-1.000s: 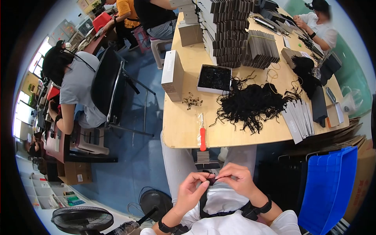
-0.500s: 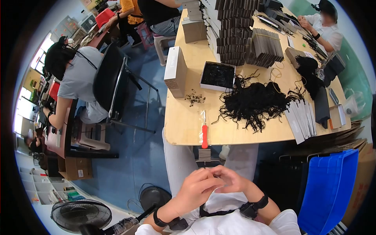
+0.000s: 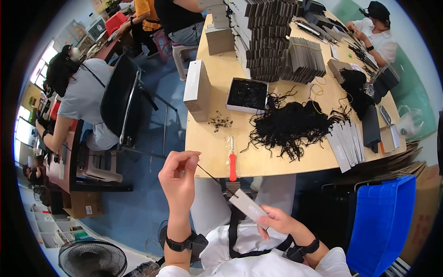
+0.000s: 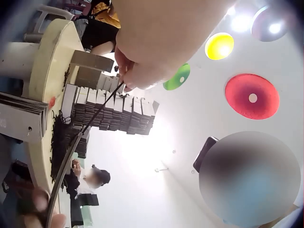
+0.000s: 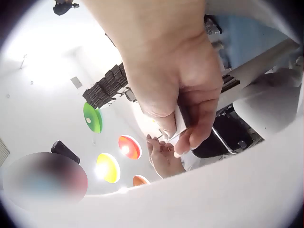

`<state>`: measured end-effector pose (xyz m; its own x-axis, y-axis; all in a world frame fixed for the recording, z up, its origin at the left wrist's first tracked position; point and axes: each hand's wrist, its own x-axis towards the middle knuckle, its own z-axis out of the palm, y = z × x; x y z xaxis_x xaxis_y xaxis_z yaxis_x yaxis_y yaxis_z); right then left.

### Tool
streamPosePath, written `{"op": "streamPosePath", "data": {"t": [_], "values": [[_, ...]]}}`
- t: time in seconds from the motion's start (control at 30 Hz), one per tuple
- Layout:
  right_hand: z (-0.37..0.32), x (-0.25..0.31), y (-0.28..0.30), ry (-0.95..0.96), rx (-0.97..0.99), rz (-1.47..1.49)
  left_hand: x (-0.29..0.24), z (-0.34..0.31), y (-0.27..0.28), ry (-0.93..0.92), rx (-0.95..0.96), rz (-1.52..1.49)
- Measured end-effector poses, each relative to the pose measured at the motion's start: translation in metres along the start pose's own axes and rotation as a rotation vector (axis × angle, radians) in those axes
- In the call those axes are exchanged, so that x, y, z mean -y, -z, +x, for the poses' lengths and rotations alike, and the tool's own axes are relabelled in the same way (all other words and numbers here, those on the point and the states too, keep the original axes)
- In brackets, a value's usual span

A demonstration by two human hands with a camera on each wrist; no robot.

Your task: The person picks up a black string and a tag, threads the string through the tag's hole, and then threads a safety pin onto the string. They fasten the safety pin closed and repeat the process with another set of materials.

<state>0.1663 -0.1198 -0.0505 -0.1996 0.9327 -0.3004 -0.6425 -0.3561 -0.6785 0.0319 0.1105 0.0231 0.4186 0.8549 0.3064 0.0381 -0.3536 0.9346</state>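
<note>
Card (image 3: 247,206), grey, slim, oblong, pale-lettered, thin black cord (image 3: 210,175)

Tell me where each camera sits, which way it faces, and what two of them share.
Head: on the person's head, facing forward and down at the table; left hand, right hand, legs and white shirt show.
Left wrist: on that wrist, facing past the left hand along the cord, toward table and ceiling.
Right wrist: on that wrist, facing past the right hand gripping the grey card; left hand beyond.
Shared: both wrist views show the stacked cards and green ceiling disc.
</note>
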Motion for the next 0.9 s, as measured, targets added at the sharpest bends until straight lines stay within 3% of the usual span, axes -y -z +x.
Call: {"op": "streamPosePath", "data": {"t": [0.03,0.1,0.13,0.2,0.27,0.37,0.4,0.43,0.47,0.53,0.57,0.6,0.67,0.7,0.77,0.83,0.9], "values": [[-0.003,0.002,0.001,0.003,-0.01,-0.004,-0.001,0.002,-0.003,-0.001,0.004,-0.01],[-0.01,0.01,0.004,0.271,-0.399,-0.442,-0.004,0.005,-0.011,0.284,0.067,-0.161],[-0.017,0.017,0.006,0.274,-0.415,-0.451,-0.002,0.006,-0.016,0.282,0.076,-0.177],[-0.033,0.036,0.013,0.432,-0.833,-0.722,0.004,0.005,-0.029,0.375,0.145,-0.431],[-0.046,0.047,0.029,0.576,-1.071,-0.879,0.0,0.005,-0.045,0.454,0.251,-0.648],[-0.059,0.076,0.056,0.702,-1.386,-1.42,-0.016,0.018,-0.056,0.432,0.242,-0.674],[-0.061,0.083,0.067,0.746,-1.465,-1.637,-0.01,0.023,-0.054,0.299,0.188,-0.522],[-0.065,0.083,0.079,0.588,-1.562,-1.708,-0.002,0.026,-0.051,0.167,0.132,-0.369],[-0.066,0.083,0.087,0.595,-1.557,-1.707,0.005,0.028,-0.046,0.163,0.127,-0.366],[-0.059,0.089,0.094,0.553,-1.889,-1.898,0.019,0.029,-0.035,-0.015,0.085,0.234],[-0.055,0.091,0.092,0.588,-1.928,-1.899,0.023,0.028,-0.033,-0.07,0.091,0.37],[-0.048,0.094,0.087,0.602,-1.918,-1.893,0.032,0.025,-0.031,-0.045,0.089,0.44],[-0.028,0.097,0.075,0.761,-1.489,-1.775,0.045,0.022,-0.033,-0.018,0.105,0.515],[-0.011,0.105,0.065,0.844,-1.155,-1.673,0.048,0.023,-0.035,0.013,0.15,0.517],[0.031,0.109,0.039,0.846,-0.924,-1.519,0.054,0.028,-0.042,-0.045,0.146,0.613],[0.062,0.12,0.025,0.867,-0.734,-1.702,0.053,0.034,-0.048,-0.069,0.159,0.719],[0.084,0.121,0.022,0.804,-0.67,-1.797,0.053,0.037,-0.054,-0.068,0.137,0.781]]}}
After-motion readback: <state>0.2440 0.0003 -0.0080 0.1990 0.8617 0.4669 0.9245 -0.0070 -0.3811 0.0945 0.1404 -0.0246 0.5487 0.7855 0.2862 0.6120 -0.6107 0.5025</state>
